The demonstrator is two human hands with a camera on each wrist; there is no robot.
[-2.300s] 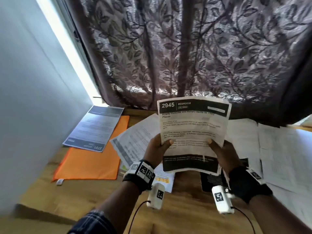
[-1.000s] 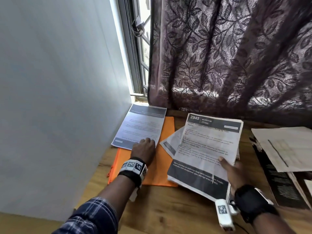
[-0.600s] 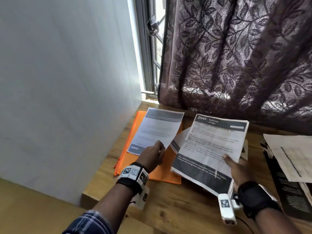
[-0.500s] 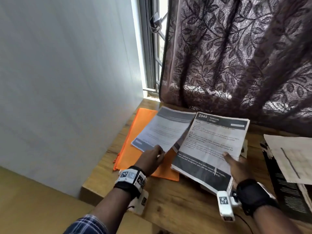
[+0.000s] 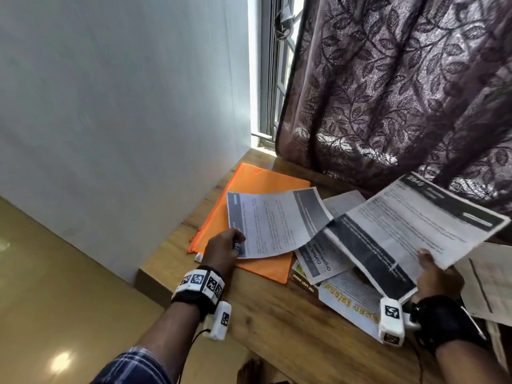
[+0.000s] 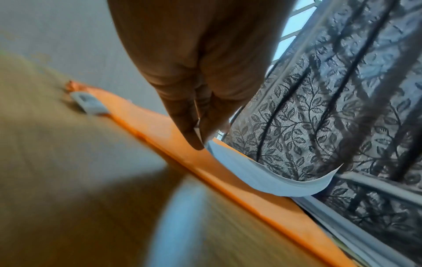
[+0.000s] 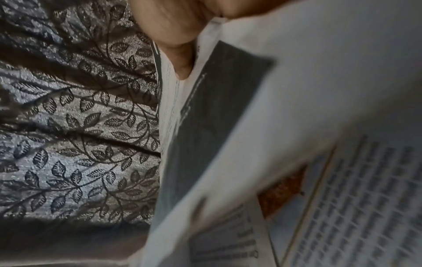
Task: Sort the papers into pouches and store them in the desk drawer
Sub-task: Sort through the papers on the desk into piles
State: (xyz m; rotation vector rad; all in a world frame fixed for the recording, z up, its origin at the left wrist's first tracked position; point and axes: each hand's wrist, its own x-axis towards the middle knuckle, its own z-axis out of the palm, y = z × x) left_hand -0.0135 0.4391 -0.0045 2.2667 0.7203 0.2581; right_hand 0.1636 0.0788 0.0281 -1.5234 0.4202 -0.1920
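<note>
An orange zip pouch (image 5: 260,187) lies flat at the desk's left end. My left hand (image 5: 224,248) pinches the near corner of a printed sheet with a grey band (image 5: 274,223), lifted and curling above the pouch. In the left wrist view the fingers (image 6: 194,130) nip that sheet (image 6: 262,178) over the orange pouch (image 6: 205,162). My right hand (image 5: 435,275) grips the near edge of the sheet headed 2945 (image 5: 410,225), held tilted above the loose papers. The right wrist view shows that sheet (image 7: 217,112) under my thumb.
Loose papers (image 5: 329,259) and a booklet with yellow lettering (image 5: 346,297) lie in a heap mid-desk, more sheets (image 5: 487,284) at the right. A leaf-patterned curtain (image 5: 401,87) hangs behind the wooden desk (image 5: 277,322). A grey wall (image 5: 124,106) borders the left edge.
My left hand took the grey-banded sheet off the pouch, lifted it and swung it rightward. The right hand moved the 2945 sheet to the right and raised it.
</note>
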